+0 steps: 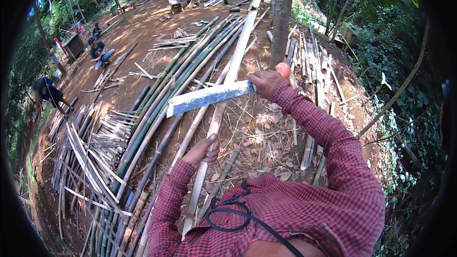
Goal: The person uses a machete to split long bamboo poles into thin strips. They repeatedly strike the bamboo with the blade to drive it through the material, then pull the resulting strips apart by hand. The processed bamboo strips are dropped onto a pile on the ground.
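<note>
Red checked shirt [328,195] closest, black cord [276,235] lying over it. Left hand [203,151] wrapped around long pale bamboo strip [235,62], which stretches forward from body. Right hand [265,84] closed on machete [209,97], broad blade across strip, pointing left; contact unclear. Bamboo poles [166,102] heaped left of strip.

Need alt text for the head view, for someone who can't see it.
A person's right hand holds a wide machete over a long pale strip gripped in the left hand. Bamboo poles lie to the left, and a tree trunk stands ahead.
</note>
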Tool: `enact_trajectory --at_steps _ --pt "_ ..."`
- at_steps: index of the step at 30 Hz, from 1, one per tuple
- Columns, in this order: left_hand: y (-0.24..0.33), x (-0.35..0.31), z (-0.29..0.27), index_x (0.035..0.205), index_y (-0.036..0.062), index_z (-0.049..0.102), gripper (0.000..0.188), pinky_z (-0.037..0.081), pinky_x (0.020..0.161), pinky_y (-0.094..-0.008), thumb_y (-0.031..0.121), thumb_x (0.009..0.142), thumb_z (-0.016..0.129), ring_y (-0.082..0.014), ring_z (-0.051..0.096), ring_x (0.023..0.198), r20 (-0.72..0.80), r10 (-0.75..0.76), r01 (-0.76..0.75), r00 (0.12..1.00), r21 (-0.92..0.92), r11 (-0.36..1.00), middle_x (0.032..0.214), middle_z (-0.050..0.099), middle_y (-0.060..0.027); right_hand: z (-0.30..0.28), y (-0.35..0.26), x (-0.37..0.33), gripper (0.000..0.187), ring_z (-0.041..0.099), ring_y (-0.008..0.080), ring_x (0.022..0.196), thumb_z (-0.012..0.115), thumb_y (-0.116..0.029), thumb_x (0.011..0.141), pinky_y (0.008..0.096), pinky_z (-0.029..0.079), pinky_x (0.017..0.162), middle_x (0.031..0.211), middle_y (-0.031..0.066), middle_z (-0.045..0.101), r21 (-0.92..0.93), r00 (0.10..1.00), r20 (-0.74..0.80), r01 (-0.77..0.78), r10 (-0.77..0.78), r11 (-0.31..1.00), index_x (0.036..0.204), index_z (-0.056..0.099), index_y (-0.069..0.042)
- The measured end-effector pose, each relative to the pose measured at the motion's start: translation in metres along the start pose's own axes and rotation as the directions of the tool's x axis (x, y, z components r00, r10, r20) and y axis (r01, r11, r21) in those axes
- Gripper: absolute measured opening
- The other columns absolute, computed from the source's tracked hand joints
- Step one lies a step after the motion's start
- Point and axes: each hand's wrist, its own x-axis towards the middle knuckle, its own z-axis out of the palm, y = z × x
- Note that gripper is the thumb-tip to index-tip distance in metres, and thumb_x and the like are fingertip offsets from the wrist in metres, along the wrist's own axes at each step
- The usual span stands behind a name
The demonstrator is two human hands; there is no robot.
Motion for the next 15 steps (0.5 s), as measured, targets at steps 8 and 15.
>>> enact_trajectory --at_steps 8,15 --pt "0.018 -0.01 0.017 0.067 0.0112 0.035 0.039 0.025 0.033 -0.0198 0.041 0.092 0.029 -0.0047 0.023 0.034 -0.031 -0.032 0.03 0.999 -0.055 0.998 0.046 0.024 0.0051 -0.017 0.049 0.018 0.029 0.058 0.0265 0.073 0.064 -0.011 0.064 0.0384 0.047 0.061 0.077 0.0087 0.057 -0.078 0.954 0.129 -0.261 0.269 0.962 0.088 0.048 -0.008" --pt "-0.01 -0.038 0.023 0.067 0.0095 0.037 0.041 0.024 0.033 -0.0213 0.04 0.092 0.028 -0.0061 0.023 0.035 -0.065 -0.088 0.084 0.994 -0.065 0.994 0.045 0.025 0.0039 -0.032 0.08 0.012 0.026 0.06 0.0287 0.075 0.054 -0.02 0.076 0.0401 0.047 0.063 0.084 0.0114 0.06 -0.254 0.81 0.259 -0.469 0.527 0.846 0.099 0.047 -0.01"
